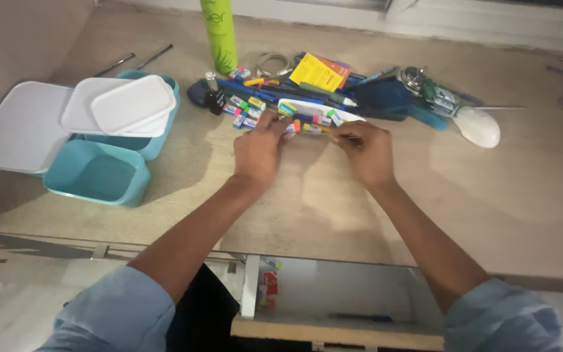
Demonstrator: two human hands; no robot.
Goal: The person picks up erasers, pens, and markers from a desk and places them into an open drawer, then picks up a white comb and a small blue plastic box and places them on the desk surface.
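Both hands work at a row of small bright-wrapped erasers (307, 124) mid-table (503, 202), left hand (257, 151) fingers spread touching them, right hand (364, 151) fingers pinched shut (on what, I cannot tell), below a yellow card (317, 72) and green spray can (219, 32).

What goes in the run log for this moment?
left hand: on small erasers | right hand: same pile | teal boxes left | drawer open
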